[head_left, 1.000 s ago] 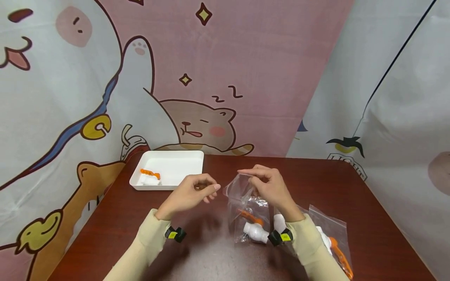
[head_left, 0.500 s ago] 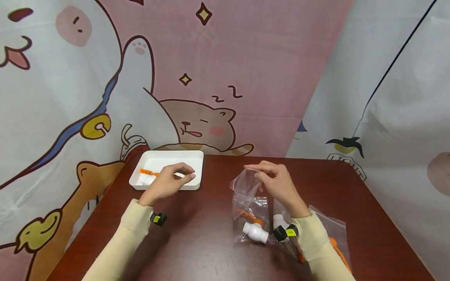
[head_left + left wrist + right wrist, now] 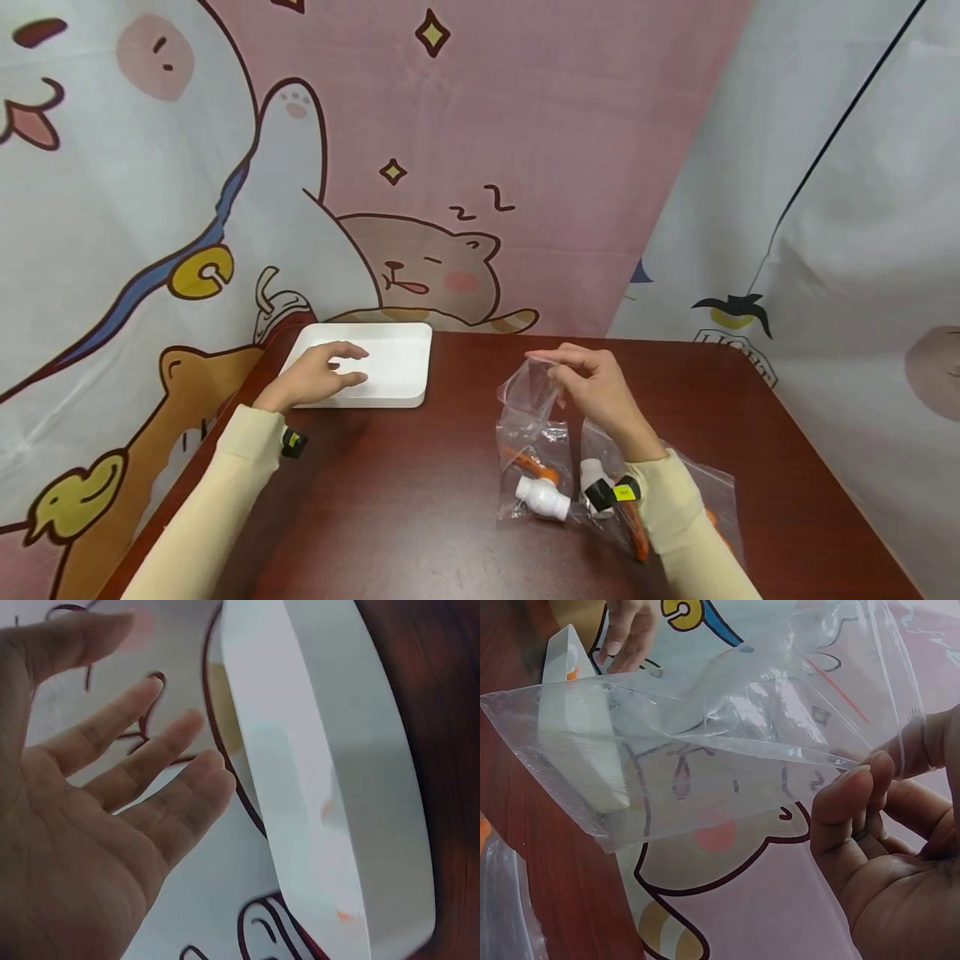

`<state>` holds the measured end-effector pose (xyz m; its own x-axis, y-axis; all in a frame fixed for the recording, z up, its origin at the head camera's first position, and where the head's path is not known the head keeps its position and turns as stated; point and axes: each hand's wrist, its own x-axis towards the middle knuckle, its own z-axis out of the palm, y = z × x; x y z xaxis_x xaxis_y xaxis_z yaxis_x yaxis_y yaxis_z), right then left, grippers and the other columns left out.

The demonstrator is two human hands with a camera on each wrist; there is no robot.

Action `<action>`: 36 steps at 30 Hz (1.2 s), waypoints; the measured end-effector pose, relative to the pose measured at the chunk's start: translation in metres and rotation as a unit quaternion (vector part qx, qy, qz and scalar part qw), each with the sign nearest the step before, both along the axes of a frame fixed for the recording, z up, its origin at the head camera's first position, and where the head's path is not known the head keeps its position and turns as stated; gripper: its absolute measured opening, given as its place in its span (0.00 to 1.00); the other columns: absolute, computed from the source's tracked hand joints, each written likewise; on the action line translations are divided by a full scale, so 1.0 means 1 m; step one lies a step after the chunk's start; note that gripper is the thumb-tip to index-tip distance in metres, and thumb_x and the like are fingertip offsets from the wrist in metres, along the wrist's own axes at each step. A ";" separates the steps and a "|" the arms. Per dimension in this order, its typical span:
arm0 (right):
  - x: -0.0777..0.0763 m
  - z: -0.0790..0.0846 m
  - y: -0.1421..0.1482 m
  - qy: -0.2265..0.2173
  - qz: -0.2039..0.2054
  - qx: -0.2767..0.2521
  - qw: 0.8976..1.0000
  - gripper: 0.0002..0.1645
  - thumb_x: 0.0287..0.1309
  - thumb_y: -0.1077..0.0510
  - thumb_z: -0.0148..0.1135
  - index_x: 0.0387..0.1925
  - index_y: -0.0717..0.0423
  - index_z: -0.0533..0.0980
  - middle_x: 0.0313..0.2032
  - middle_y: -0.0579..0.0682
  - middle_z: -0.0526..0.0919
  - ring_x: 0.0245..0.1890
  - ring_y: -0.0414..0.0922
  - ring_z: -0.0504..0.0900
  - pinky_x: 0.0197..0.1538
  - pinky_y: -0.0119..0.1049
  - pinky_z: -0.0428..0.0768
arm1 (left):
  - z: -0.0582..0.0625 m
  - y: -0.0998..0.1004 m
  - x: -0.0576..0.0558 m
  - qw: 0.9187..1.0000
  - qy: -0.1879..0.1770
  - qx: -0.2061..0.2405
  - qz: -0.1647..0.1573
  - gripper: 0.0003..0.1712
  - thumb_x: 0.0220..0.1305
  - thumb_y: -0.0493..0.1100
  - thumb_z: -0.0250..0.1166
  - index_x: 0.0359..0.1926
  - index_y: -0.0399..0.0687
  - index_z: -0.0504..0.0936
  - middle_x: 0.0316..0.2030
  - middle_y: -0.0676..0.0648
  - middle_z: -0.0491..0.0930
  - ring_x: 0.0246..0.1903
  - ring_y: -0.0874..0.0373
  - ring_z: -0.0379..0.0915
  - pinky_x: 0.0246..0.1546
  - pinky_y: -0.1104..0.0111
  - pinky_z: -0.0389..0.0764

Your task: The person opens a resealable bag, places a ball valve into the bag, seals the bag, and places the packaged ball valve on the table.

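Note:
My left hand [image 3: 318, 375], fingers spread and holding nothing, hovers over the left part of the white tray [image 3: 393, 367]. It hides the orange and white parts in there from the head view; a bit of orange part [image 3: 572, 673] shows in the right wrist view. Between thumb and fingers, my right hand [image 3: 596, 396] pinches the edge of a clear plastic bag [image 3: 705, 757], which looks empty. Below it on the table lies another clear bag [image 3: 510, 442] with a white plastic piece like a pipe fitting [image 3: 543, 497] and an orange handle-like part [image 3: 534, 463].
More clear bags lie at the right, partly under my right forearm. One has a white fitting [image 3: 594, 479] and an orange strip [image 3: 637, 529]; another bag [image 3: 716, 483] is farther right. A printed cloth [image 3: 562, 167] hangs behind the brown table [image 3: 420, 500].
My left hand has travelled left from near the pinched bag to above the tray, its fingers spreading. My right hand has shifted slightly up and right, still pinching the bag.

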<state>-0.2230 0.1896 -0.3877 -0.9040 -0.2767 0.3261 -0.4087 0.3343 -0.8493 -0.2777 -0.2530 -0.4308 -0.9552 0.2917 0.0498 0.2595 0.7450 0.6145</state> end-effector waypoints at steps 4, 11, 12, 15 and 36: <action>0.000 0.000 0.000 -0.008 -0.003 0.003 1.000 0.21 0.63 0.68 0.58 0.52 0.51 0.86 0.34 0.53 0.81 0.18 0.45 0.76 0.23 0.37 0.80 | -0.003 -0.014 -0.005 0.999 -0.019 -0.039 -0.008 0.28 0.66 0.48 0.70 0.64 0.44 0.78 0.67 0.34 0.75 0.67 0.31 0.68 0.66 0.40 0.71; 0.001 0.000 0.000 -0.003 0.005 -0.002 1.000 0.21 0.63 0.68 0.58 0.52 0.50 0.86 0.32 0.52 0.80 0.19 0.45 0.75 0.23 0.38 0.80 | -0.009 -0.038 -0.017 0.992 -0.069 -0.098 -0.025 0.32 0.64 0.45 0.71 0.67 0.42 0.76 0.68 0.32 0.70 0.67 0.34 0.66 0.63 0.42 0.72; 0.001 0.000 0.000 -0.002 0.006 -0.002 1.000 0.21 0.63 0.68 0.58 0.52 0.50 0.86 0.32 0.52 0.80 0.19 0.45 0.75 0.23 0.38 0.80 | -0.010 -0.040 -0.019 0.991 -0.081 -0.100 -0.028 0.32 0.64 0.44 0.71 0.67 0.41 0.76 0.68 0.31 0.70 0.65 0.35 0.67 0.61 0.44 0.73; 0.001 -0.001 0.001 0.000 0.008 -0.001 1.000 0.22 0.63 0.69 0.58 0.52 0.49 0.87 0.33 0.53 0.81 0.19 0.44 0.75 0.22 0.38 0.80 | -0.011 -0.047 -0.026 0.988 -0.104 -0.110 -0.042 0.32 0.62 0.42 0.72 0.66 0.40 0.76 0.67 0.30 0.71 0.63 0.35 0.68 0.59 0.45 0.73; 0.002 -0.001 0.002 0.005 0.011 -0.007 1.000 0.21 0.63 0.69 0.58 0.51 0.51 0.87 0.37 0.56 0.84 0.17 0.43 0.75 0.22 0.37 0.80 | -0.014 -0.044 -0.047 0.971 -0.162 -0.152 -0.086 0.30 0.51 0.28 0.66 0.59 0.39 0.83 0.60 0.35 0.78 0.54 0.45 0.70 0.54 0.56 0.74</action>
